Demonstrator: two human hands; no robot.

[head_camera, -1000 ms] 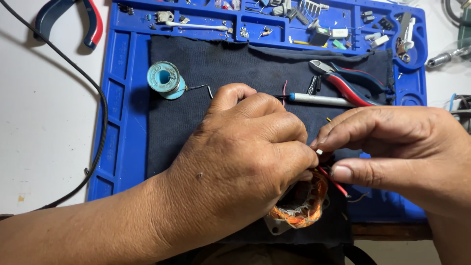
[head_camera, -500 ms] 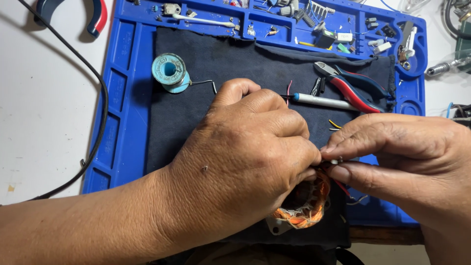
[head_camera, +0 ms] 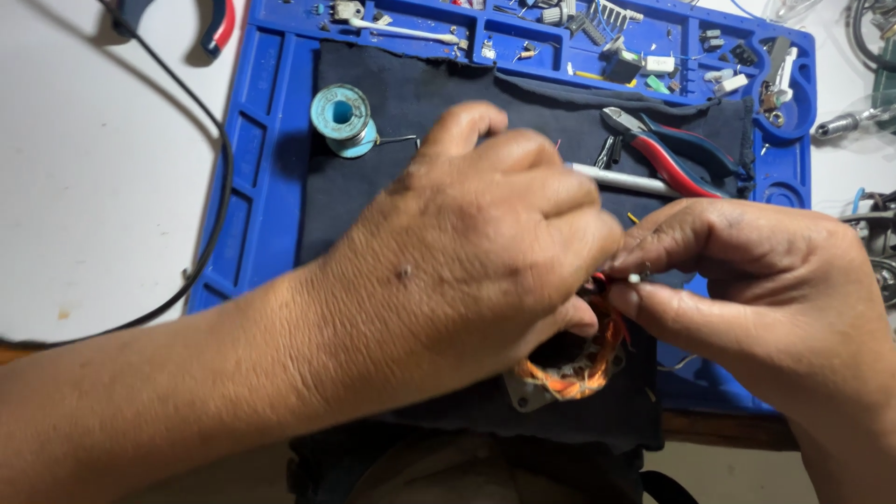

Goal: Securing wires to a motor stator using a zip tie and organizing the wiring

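The left hand point(head_camera: 467, 271) grips the copper-wound coil point(head_camera: 569, 369); the right hand's point(head_camera: 775, 289) fingers point(head_camera: 653, 257) pinch a thin lead point(head_camera: 635, 278), which could snap if tugged.

Orange winding wire on the grey metal motor stator point(head_camera: 569, 373), with a short red lead point(head_camera: 598, 277) above. Small white sleeve tip point(head_camera: 635, 278) pinched at the right hand point(head_camera: 765, 299). Black cloth point(head_camera: 373, 215) over a bright blue work mat point(head_camera: 252, 187). Pale teal solder spool point(head_camera: 342, 118). Red and dark blue handles on the cutters point(head_camera: 667, 154). White pen-like tool point(head_camera: 625, 180). Black cable point(head_camera: 210, 238) across the off-white table point(head_camera: 93, 187).
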